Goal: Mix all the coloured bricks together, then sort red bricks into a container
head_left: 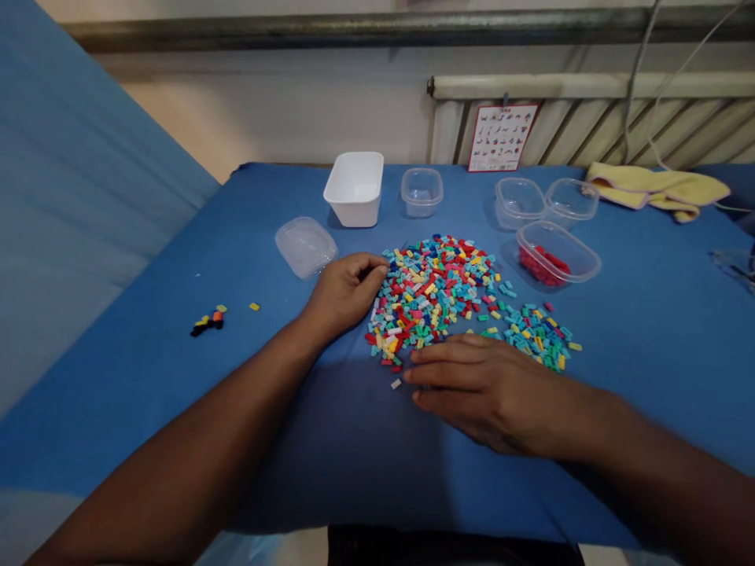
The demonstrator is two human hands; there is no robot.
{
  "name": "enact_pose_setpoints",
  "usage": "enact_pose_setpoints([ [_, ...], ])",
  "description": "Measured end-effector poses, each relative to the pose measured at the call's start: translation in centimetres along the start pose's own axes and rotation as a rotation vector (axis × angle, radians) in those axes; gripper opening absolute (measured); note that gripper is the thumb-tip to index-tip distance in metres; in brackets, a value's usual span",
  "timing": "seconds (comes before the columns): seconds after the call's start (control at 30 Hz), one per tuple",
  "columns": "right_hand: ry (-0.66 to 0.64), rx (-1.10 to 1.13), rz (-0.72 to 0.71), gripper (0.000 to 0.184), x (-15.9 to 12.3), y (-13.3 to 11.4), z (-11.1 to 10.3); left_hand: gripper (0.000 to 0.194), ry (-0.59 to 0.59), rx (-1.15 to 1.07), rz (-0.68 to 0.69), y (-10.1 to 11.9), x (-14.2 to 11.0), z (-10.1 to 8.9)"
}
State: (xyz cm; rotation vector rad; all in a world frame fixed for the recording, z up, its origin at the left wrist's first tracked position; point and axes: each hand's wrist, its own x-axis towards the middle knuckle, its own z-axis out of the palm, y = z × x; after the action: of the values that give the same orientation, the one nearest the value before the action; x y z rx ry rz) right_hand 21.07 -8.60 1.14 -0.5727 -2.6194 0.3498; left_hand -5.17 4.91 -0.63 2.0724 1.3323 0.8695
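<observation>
A wide pile of small building bricks (440, 283) in mixed colours lies on the blue cloth. My left hand (348, 292) rests at the pile's left edge, its fingers curled and the thumb pressed to the index finger. Whatever may be in that pinch is hidden. Over the front edge of the pile, my right hand (477, 385) is palm down with fingers stretched out, partly covering some bricks. A single pale brick (395, 384) lies just left of its fingertips. To the right is a smaller group of mostly teal and green bricks (536, 330).
Red bricks (543, 263) lie in a clear tub (581, 263). Further clear tubs (519, 200), (421, 192) and a white bin (355, 189) stand behind. A clear lid (307, 248) and several dark and coloured pieces (208, 322) are at left. A yellow cloth (661, 189) lies back right.
</observation>
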Motion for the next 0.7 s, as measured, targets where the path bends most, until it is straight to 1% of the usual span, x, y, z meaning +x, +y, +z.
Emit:
enact_pose_setpoints([
  [0.1,-0.094,-0.037,-0.059,0.031,1.0,-0.7,0.5,0.030,0.003,0.000,0.004,0.0,0.0,0.0],
  [0.17,-0.126,-0.034,-0.103,0.035,1.4,-1.2,0.8,0.030,0.003,-0.001,0.002,-0.1,0.1,0.0],
  [0.23,-0.130,-0.050,-0.109,0.039,1.7,-1.6,1.1,0.030,0.005,-0.008,0.003,-0.2,0.1,0.1],
  [0.3,-0.117,-0.099,-0.058,0.046,1.7,-1.7,1.4,0.030,0.007,-0.014,0.003,-0.4,0.2,0.1],
  [0.4,-0.098,-0.162,0.043,0.055,1.4,-1.3,1.7,0.030,0.011,-0.004,0.000,-0.4,0.2,0.0],
  [0.6,-0.055,-0.229,0.157,0.046,0.6,0.4,1.6,0.028,0.013,0.007,0.001,-0.1,0.1,-0.1],
  [0.7,-0.042,-0.212,0.176,0.045,0.6,0.5,1.2,0.029,0.012,0.002,0.009,-0.2,0.2,-0.1],
])
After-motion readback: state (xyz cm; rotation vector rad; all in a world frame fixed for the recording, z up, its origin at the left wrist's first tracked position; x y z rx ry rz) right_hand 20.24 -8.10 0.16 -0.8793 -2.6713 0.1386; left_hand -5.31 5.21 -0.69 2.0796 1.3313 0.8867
